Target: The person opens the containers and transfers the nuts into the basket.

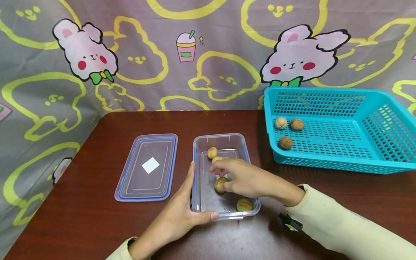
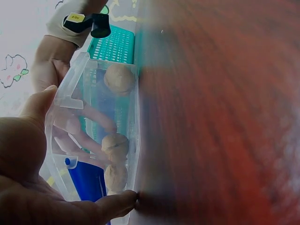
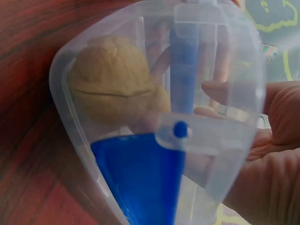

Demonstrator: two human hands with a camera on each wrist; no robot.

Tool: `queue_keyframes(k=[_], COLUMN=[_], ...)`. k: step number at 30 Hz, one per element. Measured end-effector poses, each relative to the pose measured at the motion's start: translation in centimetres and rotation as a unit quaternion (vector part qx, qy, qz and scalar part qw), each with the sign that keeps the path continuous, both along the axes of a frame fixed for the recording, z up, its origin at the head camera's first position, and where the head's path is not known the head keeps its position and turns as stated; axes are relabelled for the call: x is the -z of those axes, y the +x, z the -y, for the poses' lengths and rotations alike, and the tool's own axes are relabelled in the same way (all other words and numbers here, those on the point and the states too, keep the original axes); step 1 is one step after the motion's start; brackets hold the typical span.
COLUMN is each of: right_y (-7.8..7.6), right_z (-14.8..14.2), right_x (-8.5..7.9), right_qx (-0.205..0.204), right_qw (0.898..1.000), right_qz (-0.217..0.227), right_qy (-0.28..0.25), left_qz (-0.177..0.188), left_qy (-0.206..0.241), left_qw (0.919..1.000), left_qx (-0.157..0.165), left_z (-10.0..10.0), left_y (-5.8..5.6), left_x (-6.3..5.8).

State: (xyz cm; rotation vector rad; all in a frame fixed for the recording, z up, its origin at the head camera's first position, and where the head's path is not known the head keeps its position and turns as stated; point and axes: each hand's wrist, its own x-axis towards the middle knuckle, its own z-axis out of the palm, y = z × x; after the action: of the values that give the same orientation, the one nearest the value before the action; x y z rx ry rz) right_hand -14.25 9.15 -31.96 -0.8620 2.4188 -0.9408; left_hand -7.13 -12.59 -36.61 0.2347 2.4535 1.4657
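A clear plastic container with several walnuts inside stands in front of me. My left hand braces its near left corner, thumb over the front rim and straight fingers along the left wall. Inside the container reaches my right hand. Its thumb overlaps one walnut, while its bent fingers are spread apart from the thumb. Another walnut lies at the near right corner, large in the right wrist view through the wall. Two more, including a walnut, lie toward the far end, one partly hidden by my fingers.
Left of the container lies its clear lid with a blue seal and white label. A turquoise basket stands at the back right with three walnuts in its left part. A patterned cloth hangs behind the brown table.
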Motion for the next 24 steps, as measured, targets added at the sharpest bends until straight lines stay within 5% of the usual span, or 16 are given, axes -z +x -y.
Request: queue_keyframes(k=[24], right_y=[-0.4], right_z=[2.0], right_x=[2.0], right_qx=[0.021], right_qw=[0.999], right_qz=[0.009], right_qy=[-0.036], left_qz=[0.011], left_qy=[-0.015], left_qw=[0.9998], left_qx=[-0.001], left_z=[0.0], left_y=[0.1], left_x=[-0.2])
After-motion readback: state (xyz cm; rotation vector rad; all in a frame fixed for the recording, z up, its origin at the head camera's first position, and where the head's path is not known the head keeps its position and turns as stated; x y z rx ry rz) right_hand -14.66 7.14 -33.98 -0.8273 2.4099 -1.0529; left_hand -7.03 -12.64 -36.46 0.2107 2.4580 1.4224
